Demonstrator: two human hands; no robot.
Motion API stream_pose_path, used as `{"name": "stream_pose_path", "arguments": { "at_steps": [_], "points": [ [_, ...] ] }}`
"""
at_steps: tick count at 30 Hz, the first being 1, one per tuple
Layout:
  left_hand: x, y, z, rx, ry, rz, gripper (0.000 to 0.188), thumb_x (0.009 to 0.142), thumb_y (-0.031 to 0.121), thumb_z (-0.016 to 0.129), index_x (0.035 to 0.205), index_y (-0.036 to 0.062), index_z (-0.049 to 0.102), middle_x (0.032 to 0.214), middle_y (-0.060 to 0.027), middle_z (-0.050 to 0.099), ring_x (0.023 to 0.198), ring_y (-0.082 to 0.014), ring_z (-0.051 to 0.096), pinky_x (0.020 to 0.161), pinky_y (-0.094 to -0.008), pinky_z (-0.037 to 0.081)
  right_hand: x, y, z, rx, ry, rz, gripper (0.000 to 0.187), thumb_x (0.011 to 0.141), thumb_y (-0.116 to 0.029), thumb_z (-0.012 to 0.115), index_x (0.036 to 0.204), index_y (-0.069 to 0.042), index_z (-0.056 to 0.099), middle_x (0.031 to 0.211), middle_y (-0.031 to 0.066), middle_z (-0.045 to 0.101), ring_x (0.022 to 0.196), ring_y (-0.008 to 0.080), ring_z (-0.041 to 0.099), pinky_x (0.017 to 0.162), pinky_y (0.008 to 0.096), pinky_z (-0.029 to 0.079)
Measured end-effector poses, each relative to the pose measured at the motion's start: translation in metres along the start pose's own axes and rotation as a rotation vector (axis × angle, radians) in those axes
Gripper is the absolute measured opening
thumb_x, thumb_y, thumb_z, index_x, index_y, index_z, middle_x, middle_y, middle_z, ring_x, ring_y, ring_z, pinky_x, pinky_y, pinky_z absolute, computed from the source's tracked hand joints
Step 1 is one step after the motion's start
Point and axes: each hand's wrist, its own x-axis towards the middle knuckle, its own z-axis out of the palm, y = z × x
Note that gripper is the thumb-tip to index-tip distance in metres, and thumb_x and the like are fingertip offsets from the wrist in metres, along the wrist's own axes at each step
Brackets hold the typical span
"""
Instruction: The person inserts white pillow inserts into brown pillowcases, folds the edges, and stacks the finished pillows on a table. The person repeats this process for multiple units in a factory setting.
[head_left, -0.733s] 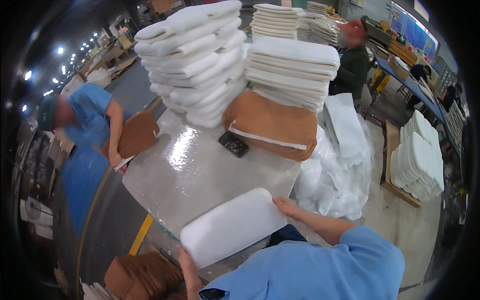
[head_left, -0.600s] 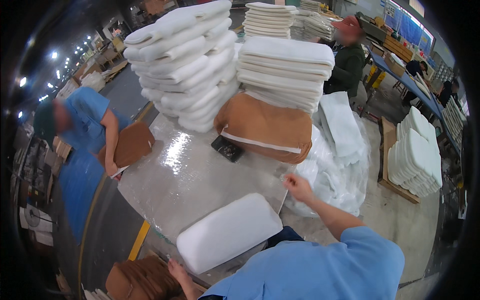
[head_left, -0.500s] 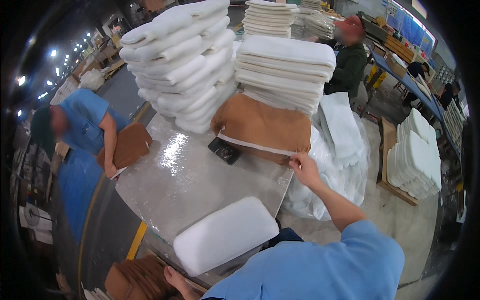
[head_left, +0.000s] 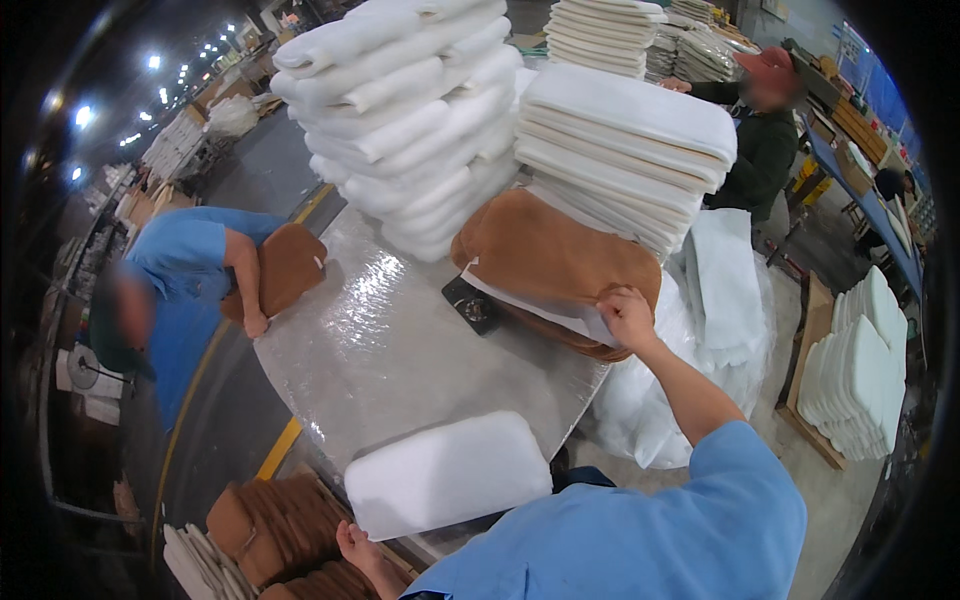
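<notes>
My right hand (head_left: 628, 318) pinches the near right edge of a brown fabric cover (head_left: 560, 245) on top of a small brown pile at the table's far side. That edge is raised, showing a white underside or lining. My left hand (head_left: 358, 545) is low, beside the near left corner of a white foam-like pad (head_left: 450, 475). Its fingers are loosely curled and apart, with nothing visible in them. The pad lies flat on the table's near edge. Below the left hand stand stacked brown covers (head_left: 275, 525).
A black phone-like device (head_left: 470, 305) lies against the brown pile on the plastic-covered table (head_left: 400, 350). Tall white pad stacks (head_left: 400, 120) stand behind. A co-worker (head_left: 190, 255) at left handles another brown cover; another person (head_left: 765, 140) stands far right. Clear plastic wrap (head_left: 650, 410) bulges beside the table.
My right hand has moved up and inward, lifting the top cover's near edge. The view has shifted. The co-worker at left bends lower with a brown cover.
</notes>
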Motion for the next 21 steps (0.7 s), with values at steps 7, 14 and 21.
{"name": "stream_pose_path", "arguments": {
  "at_steps": [7,14,21],
  "points": [
    [0.017,0.011,0.005,-0.041,-0.110,0.076,0.030,0.106,0.010,0.063,0.133,-0.0040,0.062,0.111,-0.0072,0.068,0.097,-0.0140,0.062,0.088,-0.0297,0.051,0.021,-0.057,-0.003,0.376,0.138,0.090,0.016,0.102,-0.019,0.069,0.102,-0.003,0.068,0.087,0.0163,0.066,0.079,0.0332,0.065,0.073,0.0415,0.052],
    [0.070,0.017,0.012,0.025,-0.281,0.178,0.029,0.107,0.012,0.063,0.130,-0.0047,0.065,0.117,-0.0097,0.069,0.104,-0.0165,0.063,0.095,-0.0325,0.051,-0.063,-0.127,0.033,0.505,-0.267,0.142,0.018,0.107,-0.021,0.062,0.103,-0.004,0.067,0.087,0.0165,0.066,0.081,0.0318,0.066,0.075,0.0411,0.053],
    [0.123,0.014,0.043,0.138,-0.607,0.038,0.031,0.107,0.018,0.064,0.131,-0.0012,0.066,0.113,-0.0056,0.070,0.100,-0.0162,0.064,0.091,-0.0319,0.051,-0.110,-0.104,0.041,0.079,-0.177,0.100,0.023,0.107,-0.021,0.064,0.110,-0.002,0.077,0.093,0.0108,0.072,0.081,0.0196,0.066,0.076,0.0372,0.053]
  ]
}}
